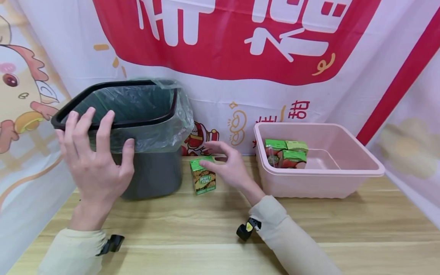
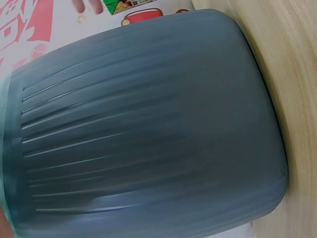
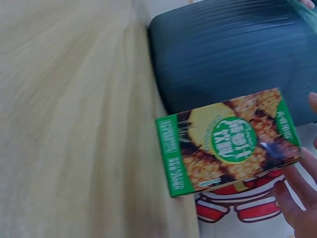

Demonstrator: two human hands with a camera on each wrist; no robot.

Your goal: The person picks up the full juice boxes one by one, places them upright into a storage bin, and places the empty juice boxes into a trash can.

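A small juice box (image 1: pixel 204 178) with a green top and a pineapple picture stands upright on the table, just right of a dark grey bin (image 1: pixel 154 175). My right hand (image 1: pixel 228 164) is at the box's top, thumb over the near edge and fingers spread apart behind. In the right wrist view, fingers (image 3: pixel 297 198) lie close beside the box's top end; whether they touch it is unclear. My left hand (image 1: pixel 94 164) is at the bin's near left side, its fingers extended up across the black rim (image 1: pixel 144 122). The left wrist view is mostly filled by the ribbed bin wall (image 2: pixel 148 129).
A clear plastic liner (image 1: pixel 185 118) hangs over the bin's rim. To the right stands a pale pink basin (image 1: pixel 319 185) with several green-topped juice boxes (image 1: pixel 292 154) in its left part. A printed cloth (image 1: pixel 220 95) hangs behind the wooden table (image 1: pixel 192 233).
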